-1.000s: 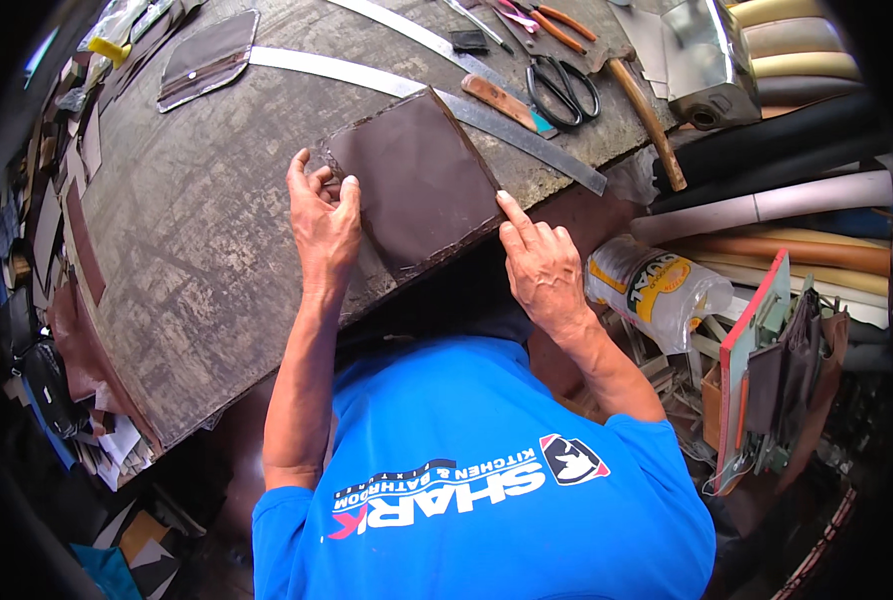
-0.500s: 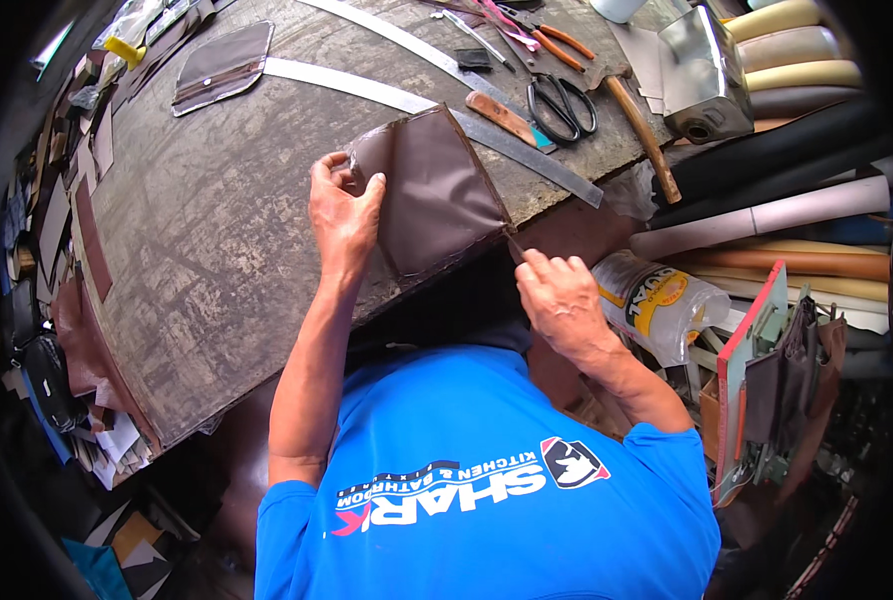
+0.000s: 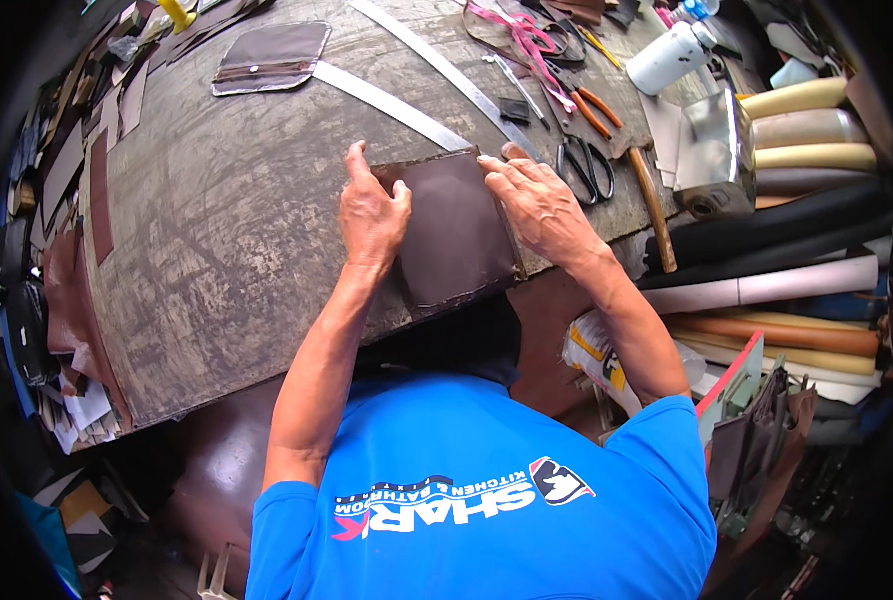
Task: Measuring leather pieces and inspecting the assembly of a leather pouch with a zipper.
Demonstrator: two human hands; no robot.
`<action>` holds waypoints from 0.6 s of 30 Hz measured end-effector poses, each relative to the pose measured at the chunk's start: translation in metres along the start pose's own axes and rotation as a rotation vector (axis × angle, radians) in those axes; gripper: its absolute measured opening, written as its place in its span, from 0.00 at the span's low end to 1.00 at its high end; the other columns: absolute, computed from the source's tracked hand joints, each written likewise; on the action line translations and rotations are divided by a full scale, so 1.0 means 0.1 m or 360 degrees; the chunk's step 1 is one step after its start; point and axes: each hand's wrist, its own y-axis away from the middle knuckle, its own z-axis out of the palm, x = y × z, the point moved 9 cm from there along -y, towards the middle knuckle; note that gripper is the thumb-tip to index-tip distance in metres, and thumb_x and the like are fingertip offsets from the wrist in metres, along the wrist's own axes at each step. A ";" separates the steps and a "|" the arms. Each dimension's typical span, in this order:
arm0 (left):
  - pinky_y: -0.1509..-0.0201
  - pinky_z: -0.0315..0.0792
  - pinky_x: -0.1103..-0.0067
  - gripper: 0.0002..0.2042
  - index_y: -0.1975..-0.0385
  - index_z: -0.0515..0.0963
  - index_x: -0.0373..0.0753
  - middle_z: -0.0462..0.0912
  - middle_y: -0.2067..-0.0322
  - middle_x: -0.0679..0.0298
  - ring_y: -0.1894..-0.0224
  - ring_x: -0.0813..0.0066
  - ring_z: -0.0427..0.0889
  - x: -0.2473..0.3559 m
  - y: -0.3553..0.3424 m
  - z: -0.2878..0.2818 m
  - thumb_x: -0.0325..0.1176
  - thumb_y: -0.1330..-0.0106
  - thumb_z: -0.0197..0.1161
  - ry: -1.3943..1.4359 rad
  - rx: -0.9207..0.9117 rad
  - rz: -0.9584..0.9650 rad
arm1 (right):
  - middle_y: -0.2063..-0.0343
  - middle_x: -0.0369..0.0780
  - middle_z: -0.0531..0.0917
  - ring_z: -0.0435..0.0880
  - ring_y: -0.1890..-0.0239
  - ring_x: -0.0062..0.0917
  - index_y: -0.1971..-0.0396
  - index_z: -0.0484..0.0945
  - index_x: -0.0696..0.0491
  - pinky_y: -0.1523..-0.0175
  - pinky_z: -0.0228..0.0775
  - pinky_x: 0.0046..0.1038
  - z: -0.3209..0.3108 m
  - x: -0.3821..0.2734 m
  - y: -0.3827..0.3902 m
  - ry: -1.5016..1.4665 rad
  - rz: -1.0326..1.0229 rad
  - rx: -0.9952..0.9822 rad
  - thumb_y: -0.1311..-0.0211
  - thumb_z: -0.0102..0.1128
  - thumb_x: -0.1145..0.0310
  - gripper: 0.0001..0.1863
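Note:
A dark brown sheet-like piece [image 3: 456, 230], leather-like with rough dark edges, lies at the table's near edge. My left hand [image 3: 374, 218] is at its left side, thumb and index finger spread apart. Across its upper right edge my right hand [image 3: 541, 205] lies with fingers stretched out and fingertips touching the piece. Just behind that hand shows a bit of a brown wooden-looking object [image 3: 513, 151], mostly hidden. The end of a long metal ruler [image 3: 446, 75] also runs in behind the hand.
A second metal strip [image 3: 391, 108] reaches to a brown pouch [image 3: 274, 60]. At right lie black scissors [image 3: 586, 170], orange-handled pliers [image 3: 596, 110], a hammer [image 3: 649, 205], a metal can [image 3: 711, 155] and a white bottle [image 3: 666, 58]. Material rolls [image 3: 766, 285] stack beyond the table edge.
My right hand has moved up from the piece's lower right corner to its upper right edge; the thin tool it held is no longer visible. My left thumb and fingers have come off their hold.

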 end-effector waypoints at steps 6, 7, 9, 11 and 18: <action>0.68 0.74 0.64 0.33 0.38 0.59 0.36 0.78 0.81 0.53 0.78 0.55 0.80 -0.01 0.01 0.02 0.29 0.45 0.64 -0.0079 0.0087 0.0082 | 0.44 0.44 0.74 0.75 0.46 0.34 0.58 0.74 0.55 0.35 0.62 0.36 0.28 0.04 -0.17 0.0244 -0.0203 -0.0299 0.44 0.53 0.71 0.13; 0.67 0.75 0.62 0.33 0.38 0.59 0.36 0.79 0.79 0.52 0.76 0.52 0.81 0.01 0.02 0.01 0.29 0.45 0.64 -0.0090 0.0086 0.0096 | 0.43 0.44 0.74 0.75 0.46 0.34 0.58 0.74 0.55 0.35 0.62 0.36 0.28 0.03 -0.18 0.0274 -0.0213 -0.0327 0.44 0.53 0.71 0.13; 0.66 0.74 0.61 0.33 0.38 0.59 0.37 0.79 0.78 0.50 0.74 0.50 0.82 0.03 0.03 -0.01 0.28 0.45 0.64 -0.0089 0.0083 0.0088 | 0.42 0.45 0.73 0.75 0.47 0.33 0.59 0.74 0.54 0.36 0.62 0.36 0.32 0.04 -0.19 0.0318 -0.0234 -0.0355 0.43 0.53 0.70 0.12; 0.64 0.74 0.61 0.33 0.38 0.59 0.37 0.80 0.77 0.49 0.72 0.49 0.82 0.02 0.03 0.01 0.28 0.45 0.64 -0.0087 0.0076 0.0090 | 0.42 0.45 0.73 0.75 0.47 0.33 0.59 0.74 0.54 0.36 0.63 0.36 0.33 0.04 -0.23 0.0311 -0.0255 -0.0384 0.43 0.53 0.70 0.12; 0.61 0.75 0.59 0.33 0.38 0.58 0.35 0.81 0.66 0.47 0.65 0.45 0.82 0.01 0.01 0.05 0.27 0.45 0.63 -0.0109 -0.0007 0.0049 | 0.39 0.43 0.70 0.73 0.45 0.36 0.62 0.73 0.56 0.38 0.65 0.33 0.33 0.06 -0.16 0.0327 -0.0382 -0.0505 0.46 0.53 0.71 0.11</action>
